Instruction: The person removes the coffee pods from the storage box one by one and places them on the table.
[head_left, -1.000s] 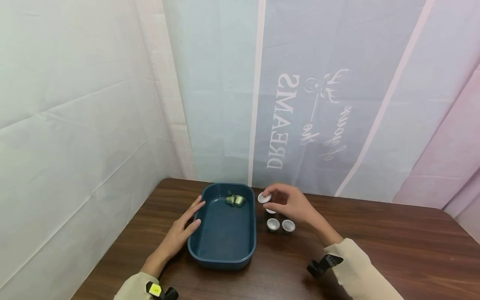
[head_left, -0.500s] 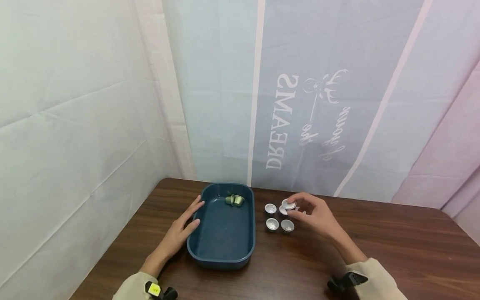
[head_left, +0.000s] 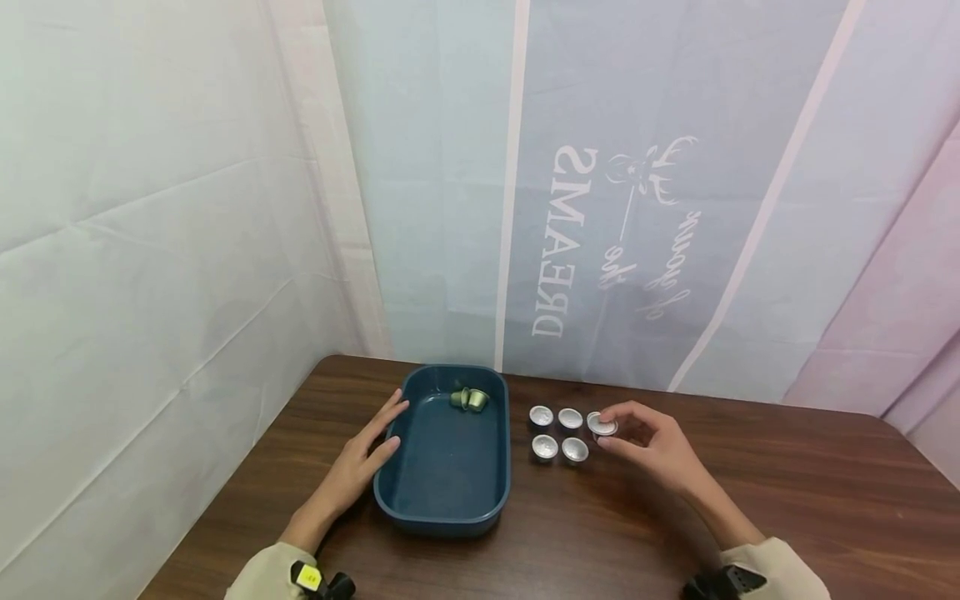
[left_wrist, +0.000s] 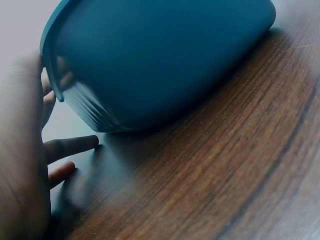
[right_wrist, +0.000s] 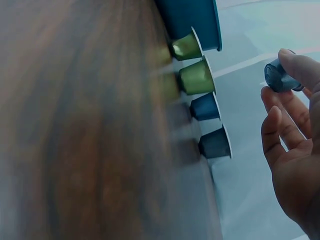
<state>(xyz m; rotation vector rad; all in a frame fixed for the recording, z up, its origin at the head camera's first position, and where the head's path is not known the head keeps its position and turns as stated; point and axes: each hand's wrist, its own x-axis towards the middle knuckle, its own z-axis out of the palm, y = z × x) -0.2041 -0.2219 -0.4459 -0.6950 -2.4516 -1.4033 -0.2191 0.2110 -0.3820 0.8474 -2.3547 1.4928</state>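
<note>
My left hand [head_left: 352,467] rests with spread, relaxed fingers on the left rim of the blue tray [head_left: 442,527]. In the left wrist view the hand [left_wrist: 25,150] lies beside the tray's wall [left_wrist: 165,60]. My right hand [head_left: 663,450] pinches a capsule [head_left: 602,424] by its silver-lidded end, right of several lid-up capsules. The right wrist view shows this capsule [right_wrist: 280,76] as blue-grey, between thumb and fingers of the hand [right_wrist: 295,150]. Standing on the table there are green capsules [right_wrist: 197,77] and darker blue ones [right_wrist: 216,144]. Two green capsules [head_left: 477,401] lie inside the tray.
The brown wooden table [head_left: 750,483] extends to the right of the capsules. A pale printed curtain [head_left: 615,250] hangs behind its back edge, and a white cloth wall [head_left: 187,250] stands at the left.
My right hand has moved right with a capsule, from beside the tray's right rim to the right end of the back row. The left hand stays on the rim.
</note>
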